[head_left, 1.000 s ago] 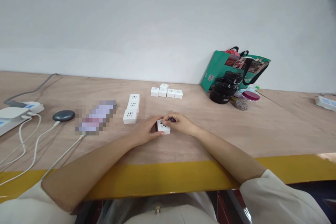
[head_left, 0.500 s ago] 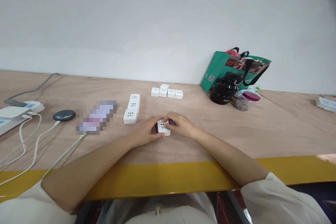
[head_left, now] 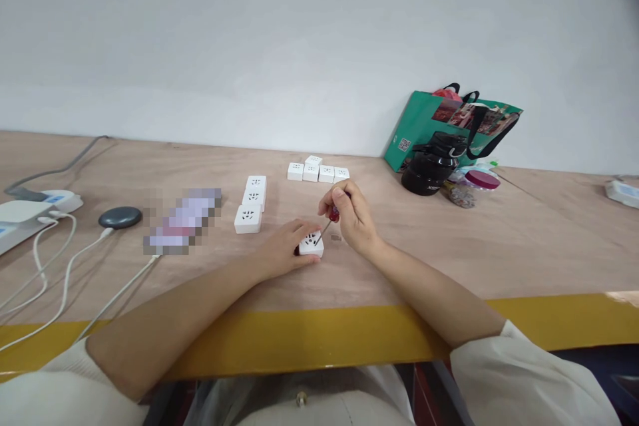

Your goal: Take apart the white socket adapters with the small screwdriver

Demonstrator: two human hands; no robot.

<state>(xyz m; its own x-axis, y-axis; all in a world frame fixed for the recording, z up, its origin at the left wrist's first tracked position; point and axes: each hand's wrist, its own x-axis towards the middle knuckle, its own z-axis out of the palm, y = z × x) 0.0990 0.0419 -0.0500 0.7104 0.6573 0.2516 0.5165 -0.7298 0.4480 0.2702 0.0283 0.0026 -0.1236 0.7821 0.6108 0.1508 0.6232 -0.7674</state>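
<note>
A white square wall socket [head_left: 310, 246] lies face up on the table, with my left hand [head_left: 285, 247] closed round its left side. My right hand [head_left: 352, 216] is wrapped round the dark red handle of a screwdriver [head_left: 327, 226]. Its thin shaft slants down to the left, and the tip meets the socket's face near the slots. Left of my hands, three more white sockets [head_left: 248, 218] stand in a column. Farther back is a small group of several white sockets [head_left: 310, 173].
At the back right are a green bag [head_left: 407, 126], a black flask [head_left: 430, 166] and a jar with a magenta lid [head_left: 482, 180]. On the left lie a blurred phone [head_left: 184, 223], a dark round puck [head_left: 120, 217], cables and a white power strip [head_left: 24, 216]. Yellow edging [head_left: 319, 339] runs along the table's front.
My right hand has lifted off the socket, up and to the right. The screwdriver now points down with its tip at the socket's face. My left hand still holds the socket.
</note>
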